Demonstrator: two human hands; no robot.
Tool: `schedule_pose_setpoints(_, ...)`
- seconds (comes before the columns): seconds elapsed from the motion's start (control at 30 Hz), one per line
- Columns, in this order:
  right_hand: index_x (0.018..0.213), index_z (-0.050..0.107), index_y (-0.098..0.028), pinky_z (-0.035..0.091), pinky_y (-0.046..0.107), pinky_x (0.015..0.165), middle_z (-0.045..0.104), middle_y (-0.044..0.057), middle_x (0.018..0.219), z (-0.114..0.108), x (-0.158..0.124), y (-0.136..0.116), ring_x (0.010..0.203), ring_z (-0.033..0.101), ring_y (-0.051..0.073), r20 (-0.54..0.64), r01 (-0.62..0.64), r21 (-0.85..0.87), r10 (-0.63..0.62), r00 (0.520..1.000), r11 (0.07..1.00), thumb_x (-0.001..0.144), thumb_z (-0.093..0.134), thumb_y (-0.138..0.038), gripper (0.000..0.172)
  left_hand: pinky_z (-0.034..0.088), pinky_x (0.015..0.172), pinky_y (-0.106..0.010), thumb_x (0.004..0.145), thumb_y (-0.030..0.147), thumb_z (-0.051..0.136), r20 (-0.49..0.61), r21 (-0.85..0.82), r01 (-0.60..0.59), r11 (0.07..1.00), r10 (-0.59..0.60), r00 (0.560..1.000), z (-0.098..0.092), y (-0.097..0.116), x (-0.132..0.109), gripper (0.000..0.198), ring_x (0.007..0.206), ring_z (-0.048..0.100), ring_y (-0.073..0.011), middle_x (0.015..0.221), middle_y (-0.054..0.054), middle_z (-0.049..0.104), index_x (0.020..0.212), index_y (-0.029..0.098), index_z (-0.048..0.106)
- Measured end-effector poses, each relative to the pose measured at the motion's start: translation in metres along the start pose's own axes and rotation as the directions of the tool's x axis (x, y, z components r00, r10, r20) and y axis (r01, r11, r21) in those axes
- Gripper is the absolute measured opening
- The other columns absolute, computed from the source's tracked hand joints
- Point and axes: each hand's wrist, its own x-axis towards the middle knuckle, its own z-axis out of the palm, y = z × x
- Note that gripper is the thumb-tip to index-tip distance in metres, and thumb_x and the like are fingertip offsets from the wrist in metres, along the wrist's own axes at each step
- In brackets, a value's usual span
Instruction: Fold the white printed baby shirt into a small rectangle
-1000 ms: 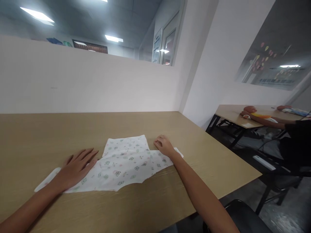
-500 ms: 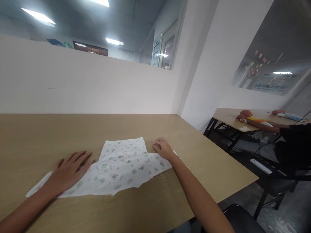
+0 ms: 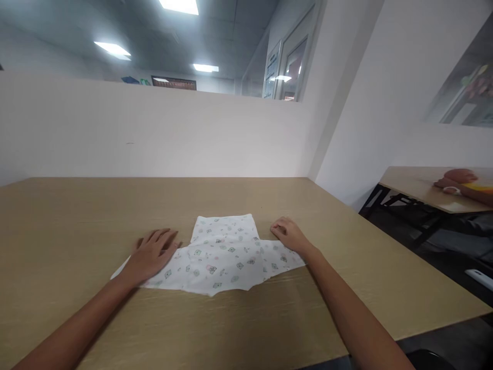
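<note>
White cloth (image 3: 219, 259), small, perhaps greenish prints; tan table (image 3: 77, 216).

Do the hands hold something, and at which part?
Nothing is gripped. The left hand lies flat on the cloth's left end; the right hand rests curled on its right end.

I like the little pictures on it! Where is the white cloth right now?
In the head view, the patterned cloth lies flat on the wooden table, between the left hand and right hand.
</note>
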Motion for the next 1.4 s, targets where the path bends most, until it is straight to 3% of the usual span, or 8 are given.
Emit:
schedule_pose_setpoints(0.4,0.087,0.069,-0.021,0.046,0.038,0.089,0.068,0.007,0.096,-0.001,0.001,-0.002,0.095,0.061,0.023,0.044,-0.022,0.031,0.021,0.999,0.999,0.100,0.057,-0.041,0.027,0.024,0.126,-0.060,0.100,0.063,0.029,0.031,0.008,0.040,0.999,-0.040,0.999,-0.018,0.018,-0.005,0.060,0.151,0.035,-0.0272,0.159,-0.002,0.045,0.148,0.036,0.053)
schedule_pose_setpoints(0.7,0.086,0.069,-0.020,0.047,0.038,0.087,0.069,0.009,0.096,0.000,0.001,-0.002,0.093,0.061,0.023,0.047,-0.038,0.036,0.037,0.998,0.999,0.099,0.056,-0.041,0.028,0.020,0.125,-0.063,0.100,0.061,0.030,0.049,-0.016,0.036,0.999,-0.035,0.998,-0.017,0.018,-0.006,0.061,0.152,0.034,-0.0284,0.160,-0.006,0.043,0.148,0.032,0.054)
schedule_pose_setpoints(0.97,0.085,0.070,-0.020,0.046,0.039,0.087,0.069,0.008,0.095,0.000,0.002,-0.003,0.093,0.060,0.023,0.058,-0.048,0.032,0.046,0.997,0.998,0.098,0.057,-0.041,0.027,0.020,0.126,-0.063,0.100,0.063,0.028,0.082,0.001,0.051,0.999,-0.051,0.995,-0.015,0.018,-0.005,0.062,0.153,0.032,-0.0273,0.161,-0.002,0.041,0.150,0.034,0.051)
schedule_pose_setpoints(1.4,0.086,0.070,-0.020,0.047,0.039,0.087,0.069,0.008,0.095,0.000,0.002,-0.002,0.091,0.060,0.023,0.055,-0.039,0.010,0.038,0.998,0.999,0.099,0.057,-0.042,0.029,0.022,0.125,-0.062,0.100,0.062,0.027,0.062,0.001,0.024,1.000,-0.024,0.998,-0.012,0.014,-0.006,0.063,0.152,0.034,-0.0299,0.162,-0.007,0.040,0.151,0.033,0.050)
